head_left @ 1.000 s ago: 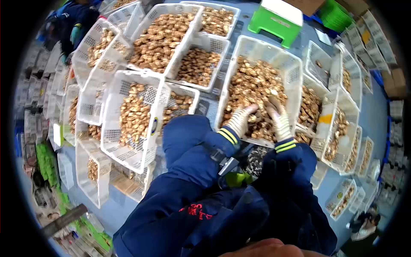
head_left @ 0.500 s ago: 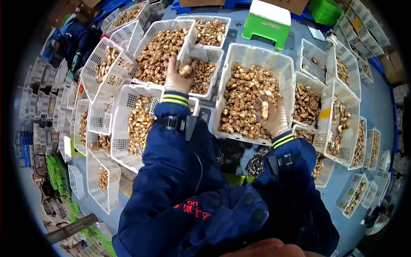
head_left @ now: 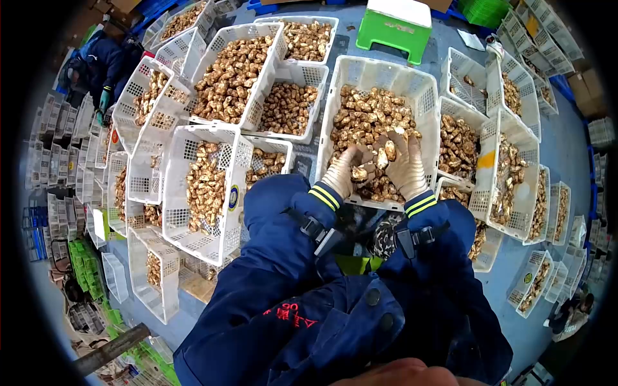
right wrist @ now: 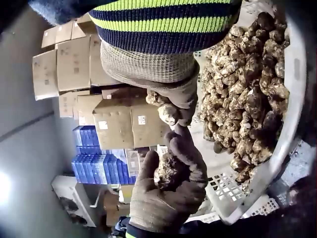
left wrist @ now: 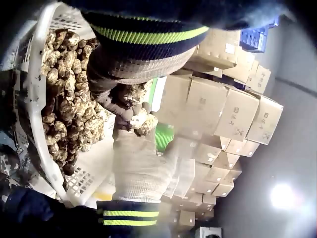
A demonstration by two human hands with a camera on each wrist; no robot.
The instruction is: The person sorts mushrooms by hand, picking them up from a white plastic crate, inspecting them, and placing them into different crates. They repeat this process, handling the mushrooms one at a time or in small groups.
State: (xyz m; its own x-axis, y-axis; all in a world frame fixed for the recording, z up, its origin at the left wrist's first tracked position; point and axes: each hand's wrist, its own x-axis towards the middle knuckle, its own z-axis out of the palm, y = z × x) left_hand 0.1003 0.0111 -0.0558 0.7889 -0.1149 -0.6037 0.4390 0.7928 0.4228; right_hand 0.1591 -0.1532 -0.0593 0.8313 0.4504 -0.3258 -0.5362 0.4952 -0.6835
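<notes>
Both hands wear pale knit gloves with dark fingers and meet over a white mesh-sided crate [head_left: 425,96] of mottled brown-and-cream, mushroom-like lumps [head_left: 370,112]. My left hand [head_left: 340,174] grips one lump [head_left: 358,174], which lies in its curled fingers [right wrist: 190,156] in the right wrist view. Beside it, my right hand [head_left: 407,168] pinches a paler lump [head_left: 390,151]; a second lump [right wrist: 156,98] lies against it in the right wrist view. From the left wrist, the lumps in the right hand [left wrist: 141,158] sit close to the left hand's fingers.
Several crates of similar lumps flank this one, including a large crate [head_left: 174,212] on the left and one with a yellow label [head_left: 487,159] on the right. A green-and-white stool [head_left: 394,32] stands beyond. Another person [head_left: 103,67] is at far left. Cardboard boxes [left wrist: 205,101] are stacked behind.
My left hand was in the middle crate, then over a smaller crate on the left holding a lump, and is now back beside the right hand. The right hand stayed over the middle crate.
</notes>
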